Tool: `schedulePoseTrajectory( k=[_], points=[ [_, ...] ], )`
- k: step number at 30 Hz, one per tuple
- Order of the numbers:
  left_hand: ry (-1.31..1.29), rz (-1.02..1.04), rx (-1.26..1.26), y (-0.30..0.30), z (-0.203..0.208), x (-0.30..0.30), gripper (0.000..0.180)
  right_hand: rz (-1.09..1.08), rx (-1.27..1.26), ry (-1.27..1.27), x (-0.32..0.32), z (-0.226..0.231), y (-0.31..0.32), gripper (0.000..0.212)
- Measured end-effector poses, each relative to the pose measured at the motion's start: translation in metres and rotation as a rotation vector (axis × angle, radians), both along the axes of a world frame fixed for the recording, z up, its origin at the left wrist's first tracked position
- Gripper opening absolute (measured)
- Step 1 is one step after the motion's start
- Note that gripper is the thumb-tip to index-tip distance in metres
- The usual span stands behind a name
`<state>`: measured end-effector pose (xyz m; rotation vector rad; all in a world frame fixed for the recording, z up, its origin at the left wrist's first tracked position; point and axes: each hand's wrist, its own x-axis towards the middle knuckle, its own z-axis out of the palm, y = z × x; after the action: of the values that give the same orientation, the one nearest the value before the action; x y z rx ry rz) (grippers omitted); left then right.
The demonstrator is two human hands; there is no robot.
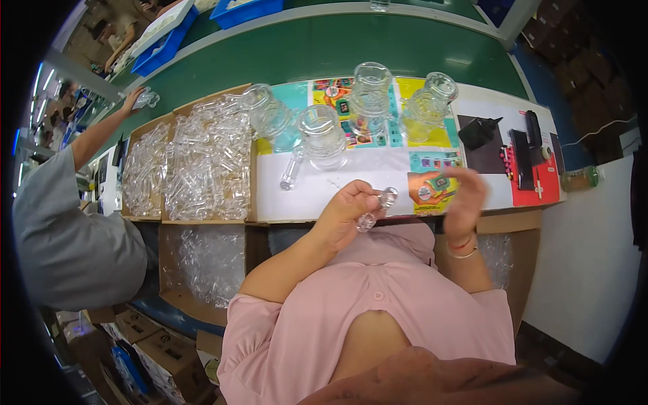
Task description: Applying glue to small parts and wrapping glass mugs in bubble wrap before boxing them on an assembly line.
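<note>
My left hand [351, 210] is closed on a small clear glass piece [386, 197] with rounded, bulb-like ends, just over the table's near edge. To its right my right hand [466, 206] is raised, slightly blurred, with its fingers stretched and nothing visible in them. A clear tube-like piece [291, 170] lies on the white tabletop beyond my left hand. Behind it stand several larger clear vessels with bulging walls, among them a front one [321, 138], a tall one [370, 101] and a tilted-looking one [270, 118].
An open cardboard box [209, 162] full of clear pieces stands at the left. A black bottle [479, 133] and black tools [521, 158] lie at the right. Beyond is a green surface [297, 50] with blue trays [246, 12]. A co-worker in grey [81, 236] sits at the left.
</note>
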<state>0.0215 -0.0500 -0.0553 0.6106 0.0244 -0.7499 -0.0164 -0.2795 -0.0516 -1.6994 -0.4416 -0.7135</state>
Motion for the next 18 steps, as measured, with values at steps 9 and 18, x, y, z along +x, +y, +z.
schedulePoseTrajectory(
  k=[9,18],
  points=[
    [-0.113,0.013,0.02,-0.014,-0.017,0.002,0.022,0.435,0.396,0.465,0.003,-0.002,0.061,0.048],
    [-1.14,0.321,0.968,-0.069,-0.027,0.044,0.08,-0.024,0.614,0.379,0.003,0.002,0.011,0.049]
  ],
)
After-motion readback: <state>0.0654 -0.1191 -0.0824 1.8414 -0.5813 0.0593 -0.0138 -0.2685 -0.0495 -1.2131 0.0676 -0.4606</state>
